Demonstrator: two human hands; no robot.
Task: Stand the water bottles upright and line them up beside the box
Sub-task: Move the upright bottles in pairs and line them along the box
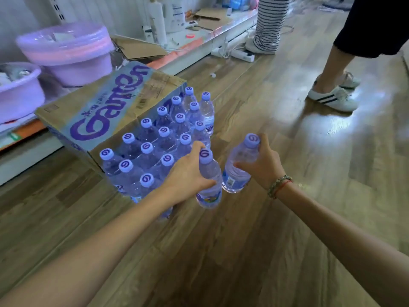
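A cardboard box (106,107) with purple lettering lies on the wooden floor. Several clear water bottles (163,134) with pale caps stand upright in rows against its right side. My left hand (188,171) grips one upright bottle (209,191) by its upper body, at the near right edge of the rows. My right hand (263,162) holds a second bottle (240,165) just to the right, tilted slightly, its base at or close to the floor. Both bottles are apart from each other by a small gap.
A low shelf (199,43) with purple plastic basins (70,54), flattened cardboard and white containers runs behind the box. Two people's legs (332,85) stand at the far right, near a power strip (241,54). Open wooden floor (287,129) lies to the right and front.
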